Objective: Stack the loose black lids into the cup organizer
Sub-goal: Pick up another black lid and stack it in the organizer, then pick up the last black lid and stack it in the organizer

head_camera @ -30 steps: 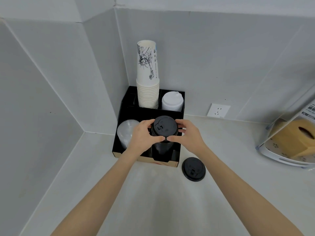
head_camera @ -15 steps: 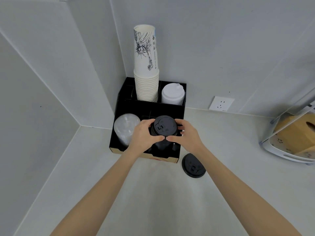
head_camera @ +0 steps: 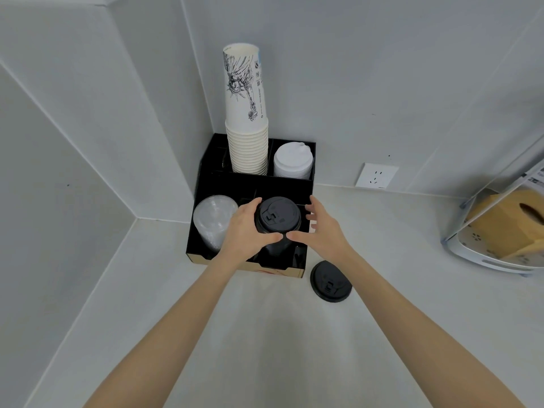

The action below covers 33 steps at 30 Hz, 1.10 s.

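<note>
Black lid [head_camera: 330,281] beside cup organizer [head_camera: 303,267]

Head camera looks forward and down, close over the countertop [head_camera: 265,334] corner.

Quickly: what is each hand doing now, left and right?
Left hand: closed around the black lid stack.
Right hand: open, fingers spread beside the stack, holding nothing.

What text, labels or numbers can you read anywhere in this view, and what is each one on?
Nothing reads clearly enough to quote.
Top paper cup: a line drawing and a column of small print, too small to read.
Clear holder at the right edge: a printed label, blurred and cut off.
Black lids: moulded marks only, no legible words.
</note>
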Motion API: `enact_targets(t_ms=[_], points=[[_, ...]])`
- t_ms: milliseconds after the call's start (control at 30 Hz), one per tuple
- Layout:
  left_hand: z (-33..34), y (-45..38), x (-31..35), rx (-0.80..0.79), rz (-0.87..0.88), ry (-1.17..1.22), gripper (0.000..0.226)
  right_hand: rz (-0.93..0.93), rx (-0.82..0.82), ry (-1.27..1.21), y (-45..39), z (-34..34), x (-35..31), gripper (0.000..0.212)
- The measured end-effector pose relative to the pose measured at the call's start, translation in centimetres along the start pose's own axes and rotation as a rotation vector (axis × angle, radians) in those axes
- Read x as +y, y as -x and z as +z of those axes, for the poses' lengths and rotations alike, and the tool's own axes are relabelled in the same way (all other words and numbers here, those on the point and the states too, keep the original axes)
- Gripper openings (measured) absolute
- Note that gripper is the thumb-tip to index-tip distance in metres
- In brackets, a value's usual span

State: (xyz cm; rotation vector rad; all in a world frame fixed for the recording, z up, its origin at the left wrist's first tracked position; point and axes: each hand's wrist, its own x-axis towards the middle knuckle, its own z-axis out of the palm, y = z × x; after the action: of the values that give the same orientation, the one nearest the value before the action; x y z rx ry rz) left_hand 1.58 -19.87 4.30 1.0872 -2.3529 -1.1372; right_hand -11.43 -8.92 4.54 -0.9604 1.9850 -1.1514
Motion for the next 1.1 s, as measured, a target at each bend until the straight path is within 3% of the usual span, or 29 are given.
enact_targets(t_ms=[200,400,567,800,1100], points=[[0.3,1.5,1.8,0.1,0.079,-0.023,0.079,-0.027,0.046,0.007,1.8,-1.9,-0.4,0.09],[1.6,2.8,4.4,0.21,0.151,0.066,0.056,-0.094,0.151,-0.023,4.0,-4.3,-0.2,0.062],[4.6,3.6,6.2,0.16,0.152,0.125,0.043,-0.09,0.196,0.012,5.6,-6.5,2.0,0.048],[9.5,5.0,5.3,-0.005,0.049,0.106,0.047,0.032,0.149,0.003,6.8,-7.3,6.6,0.057],[13.2,6.4,3.0,-0.181,-0.041,0.072,0.062,0.175,-0.04,0.113,6.8,-5.7,10.7,0.09]])
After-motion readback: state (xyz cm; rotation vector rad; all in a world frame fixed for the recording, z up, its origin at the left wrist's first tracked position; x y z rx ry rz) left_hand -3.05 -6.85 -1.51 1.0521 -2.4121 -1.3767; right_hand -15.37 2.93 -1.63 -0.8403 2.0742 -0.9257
